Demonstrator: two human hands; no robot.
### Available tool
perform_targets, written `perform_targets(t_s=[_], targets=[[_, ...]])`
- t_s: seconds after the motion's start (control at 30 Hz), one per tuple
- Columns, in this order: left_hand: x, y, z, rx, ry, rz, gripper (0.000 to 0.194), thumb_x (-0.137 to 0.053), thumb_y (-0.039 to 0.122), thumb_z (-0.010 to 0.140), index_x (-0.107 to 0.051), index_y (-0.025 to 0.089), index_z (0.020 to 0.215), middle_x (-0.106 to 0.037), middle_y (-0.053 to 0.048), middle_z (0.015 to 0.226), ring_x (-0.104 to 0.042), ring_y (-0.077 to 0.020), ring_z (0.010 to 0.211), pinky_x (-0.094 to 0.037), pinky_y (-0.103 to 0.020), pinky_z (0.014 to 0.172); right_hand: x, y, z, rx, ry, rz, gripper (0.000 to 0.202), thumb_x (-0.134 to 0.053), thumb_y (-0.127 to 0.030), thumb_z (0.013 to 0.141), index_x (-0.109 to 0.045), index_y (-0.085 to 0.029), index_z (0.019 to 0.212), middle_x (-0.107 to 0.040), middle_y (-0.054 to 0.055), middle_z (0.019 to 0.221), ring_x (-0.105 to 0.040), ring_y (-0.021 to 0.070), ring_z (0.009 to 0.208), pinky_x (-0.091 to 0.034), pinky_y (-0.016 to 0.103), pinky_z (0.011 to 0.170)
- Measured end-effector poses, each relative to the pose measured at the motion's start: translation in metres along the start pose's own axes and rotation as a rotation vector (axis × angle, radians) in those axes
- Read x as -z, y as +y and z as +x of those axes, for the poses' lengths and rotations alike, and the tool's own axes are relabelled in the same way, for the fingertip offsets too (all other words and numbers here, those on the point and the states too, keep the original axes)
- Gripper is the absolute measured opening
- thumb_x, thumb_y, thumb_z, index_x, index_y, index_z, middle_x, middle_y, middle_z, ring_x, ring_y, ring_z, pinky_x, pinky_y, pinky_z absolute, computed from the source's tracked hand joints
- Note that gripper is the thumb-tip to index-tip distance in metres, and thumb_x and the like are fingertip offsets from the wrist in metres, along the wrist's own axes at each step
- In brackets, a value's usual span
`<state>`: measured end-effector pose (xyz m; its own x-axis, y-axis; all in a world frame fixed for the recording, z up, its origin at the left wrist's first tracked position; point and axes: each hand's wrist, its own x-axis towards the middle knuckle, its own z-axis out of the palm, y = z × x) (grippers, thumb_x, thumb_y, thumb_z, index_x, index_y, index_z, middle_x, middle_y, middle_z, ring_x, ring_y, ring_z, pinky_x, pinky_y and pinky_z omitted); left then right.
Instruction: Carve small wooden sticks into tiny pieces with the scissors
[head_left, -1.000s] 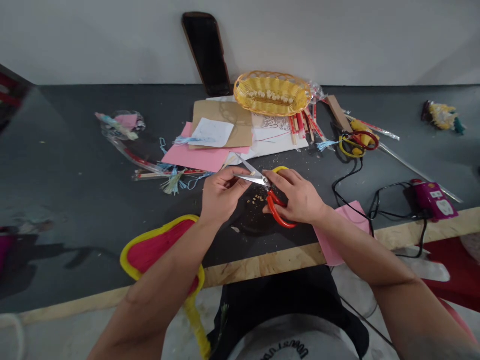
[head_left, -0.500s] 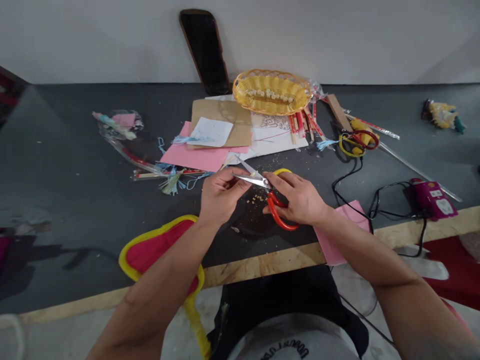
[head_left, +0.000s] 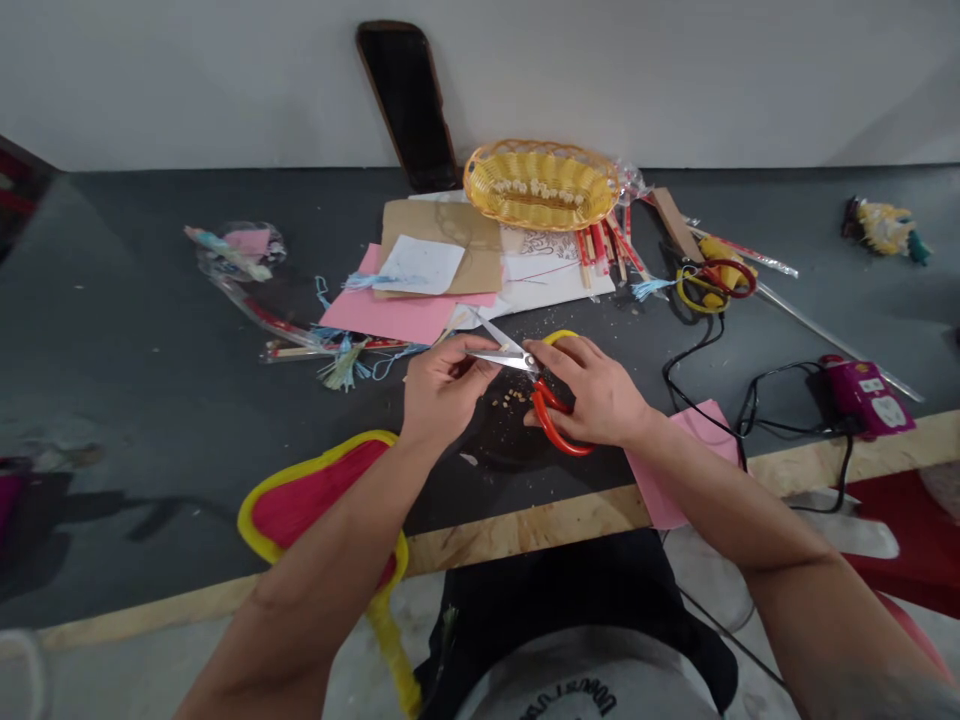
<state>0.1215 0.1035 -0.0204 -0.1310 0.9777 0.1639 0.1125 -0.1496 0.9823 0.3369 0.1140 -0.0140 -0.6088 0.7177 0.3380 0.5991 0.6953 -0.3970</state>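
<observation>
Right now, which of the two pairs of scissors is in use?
The pair with its blades spread open, held in the right hand. The other pair lies unheld on the table, beside the brown bar.

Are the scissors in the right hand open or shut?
Open: the scissors in the right hand show two blades spread in a V.

Dim, flat light; soft shadows, slight blur, and wide-angle bending towards edges.

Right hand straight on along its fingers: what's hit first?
Likely the left hand, its fingertips by the blades of the scissors the right hand holds; depth is unclear.
</observation>
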Motion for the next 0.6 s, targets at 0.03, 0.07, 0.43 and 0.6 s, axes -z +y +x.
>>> perform_targets(t_s=[0.03, 0.07, 0.43, 0.6], targets=[[-0.0001, -0.0005, 0.0, 0.011, -0.012, -0.011, 0.006, -0.078, 0.025, 0.076, -0.077, 0.02, 0.08, -0.056, 0.004, 0.051, -0.045, -0.0072, 0.044, -0.032, -0.019, 0.043, 0.0002, 0.0005, 0.0002, 0.009, 0.002, 0.001, 0.075, -0.059, -0.067, 0.089, -0.051, -0.016, 0.144, -0.063, 0.016, 0.121, -0.062, 0.0316, 0.113, -0.054, 0.048, 0.101], [-0.0001, -0.0009, 0.0002, 0.021, -0.021, -0.022, 0.006, -0.078, 0.025, 0.076, -0.078, 0.02, 0.08, -0.055, 0.004, 0.05, -0.045, -0.0073, 0.043, -0.032, -0.019, 0.043, 0.0002, 0.001, 0.0004, 0.015, 0.004, 0.005, 0.075, -0.059, -0.067, 0.089, -0.051, -0.016, 0.143, -0.063, 0.016, 0.121, -0.061, 0.0317, 0.113, -0.054, 0.049, 0.101], [-0.0005, -0.006, 0.0022, 0.051, -0.031, -0.083, 0.011, -0.081, 0.029, 0.074, -0.077, 0.019, 0.077, -0.054, 0.003, 0.05, -0.041, -0.0067, 0.043, -0.028, -0.019, 0.042, -0.0016, 0.0013, -0.0018, -0.007, -0.044, 0.019, 0.073, -0.061, -0.061, 0.091, -0.049, -0.015, 0.146, -0.065, 0.017, 0.124, -0.065, 0.0305, 0.112, -0.055, 0.046, 0.1], [-0.0008, -0.004, 0.0018, 0.045, -0.03, -0.077, 0.011, -0.081, 0.029, 0.076, -0.077, 0.019, 0.078, -0.053, 0.003, 0.05, -0.042, -0.0071, 0.043, -0.03, -0.019, 0.041, 0.0023, -0.0035, -0.0016, -0.009, -0.06, -0.055, 0.068, -0.058, -0.058, 0.094, -0.05, -0.013, 0.144, -0.067, 0.018, 0.123, -0.067, 0.031, 0.107, -0.058, 0.044, 0.092]])
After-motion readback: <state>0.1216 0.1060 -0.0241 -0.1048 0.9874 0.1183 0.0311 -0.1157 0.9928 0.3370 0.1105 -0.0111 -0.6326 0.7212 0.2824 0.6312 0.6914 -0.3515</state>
